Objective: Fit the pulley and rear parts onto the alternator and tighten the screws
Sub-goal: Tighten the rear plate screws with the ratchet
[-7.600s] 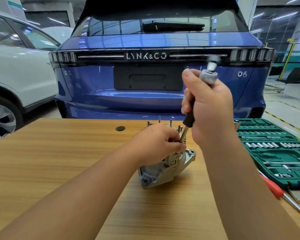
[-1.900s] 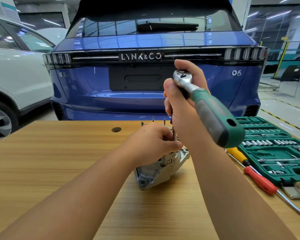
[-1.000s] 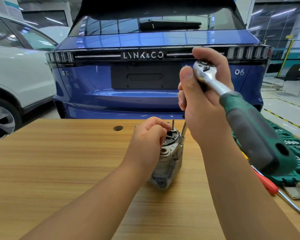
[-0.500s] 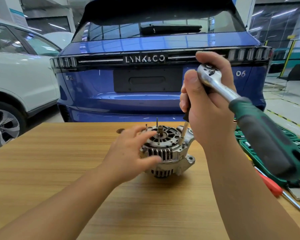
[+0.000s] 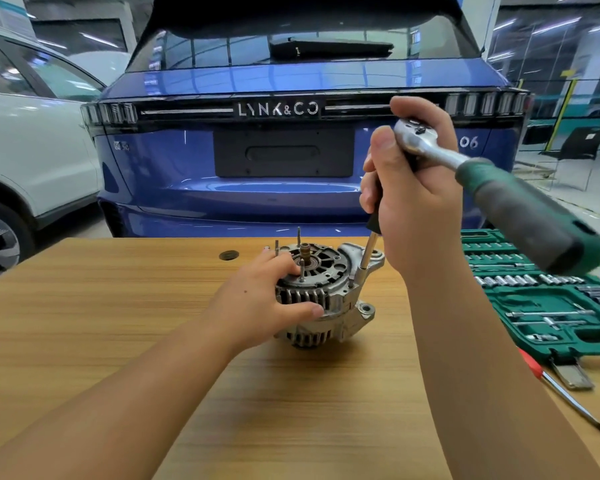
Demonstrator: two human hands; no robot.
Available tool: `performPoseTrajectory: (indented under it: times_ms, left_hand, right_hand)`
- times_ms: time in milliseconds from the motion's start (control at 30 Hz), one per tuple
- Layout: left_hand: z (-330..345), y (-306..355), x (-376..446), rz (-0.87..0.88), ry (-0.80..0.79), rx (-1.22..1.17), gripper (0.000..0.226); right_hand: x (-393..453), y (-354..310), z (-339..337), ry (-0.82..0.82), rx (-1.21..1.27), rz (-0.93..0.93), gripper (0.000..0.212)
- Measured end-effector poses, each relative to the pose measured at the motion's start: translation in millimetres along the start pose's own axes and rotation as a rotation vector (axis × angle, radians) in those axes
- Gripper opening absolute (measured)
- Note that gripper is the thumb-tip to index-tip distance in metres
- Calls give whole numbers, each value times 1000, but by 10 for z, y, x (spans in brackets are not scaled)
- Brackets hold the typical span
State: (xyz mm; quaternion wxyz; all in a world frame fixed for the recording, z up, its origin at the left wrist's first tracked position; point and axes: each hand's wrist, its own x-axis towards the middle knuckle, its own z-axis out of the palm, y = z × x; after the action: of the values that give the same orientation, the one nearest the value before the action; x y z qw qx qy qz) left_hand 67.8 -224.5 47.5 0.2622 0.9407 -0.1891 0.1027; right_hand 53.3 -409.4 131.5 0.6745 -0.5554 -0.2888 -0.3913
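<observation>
Steadying the alternator [image 5: 326,299] on the wooden counter [image 5: 118,323] with the left hand [image 5: 257,299], thumb curled along its finned side and fingers laid over the upper face beside the central shaft. Standing on end near the counter's middle, several thin studs rising from the top face. Gripping a ratchet wrench [image 5: 492,188] in the right hand [image 5: 413,202], fingers and thumb wrapped around the steel head and the black extension below it, green-and-grey handle jutting out to the right and toward the camera, blurred. Running down from that fist, a slim metal extension bar [image 5: 366,258], tilted, tip meeting the alternator's right-hand mounting ear; what sits under the tip too small to make out. Lying open at the counter's right edge, a green socket case [image 5: 551,306] filled with rows of chrome sockets and bars. Resting just beside the case's near corner, a red-handled screwdriver [image 5: 565,393], blade pointing toward the camera. Showing in the counter behind the alternator, a small round hole [image 5: 229,255]. Parked beyond the counter, a blue car [image 5: 284,168] with tailgate raised; to the left, a white car [image 5: 32,150].
</observation>
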Motion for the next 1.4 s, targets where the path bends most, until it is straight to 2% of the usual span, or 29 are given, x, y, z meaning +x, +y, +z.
performPoseTrajectory:
  times_ms: [233,433,1000,1033,1133,1167,1233,1400]
  left_hand:
    - [-111,-98,46,6,-99,-132,40]
    - [-103,-100,39,-3,-131,-188,47]
    - [-106,-150,44,40,-149,-218,44]
    - [-110,-150,47,42,-152,-210,44]
    - [-130,-177,64,44,-164,-194,45]
    - [-133,-192,73,49,-167,-192,46]
    - [-141,-201,89,45,-179,-196,48]
    - [-193,-95,122,18,-172,-214,59]
  right_hand:
    - [64,75,-23,-15,96,48,16]
    - [100,94,-37,-40,181,100,14]
    - [108,131,-25,-117,317,196,13]
    - [108,140,-16,-119,333,201,16]
    - [102,158,43,-124,362,193,48]
    - [98,161,60,-124,355,190,52]
    - [94,165,86,-121,325,198,48]
    - [164,141,127,-117,277,307,23]
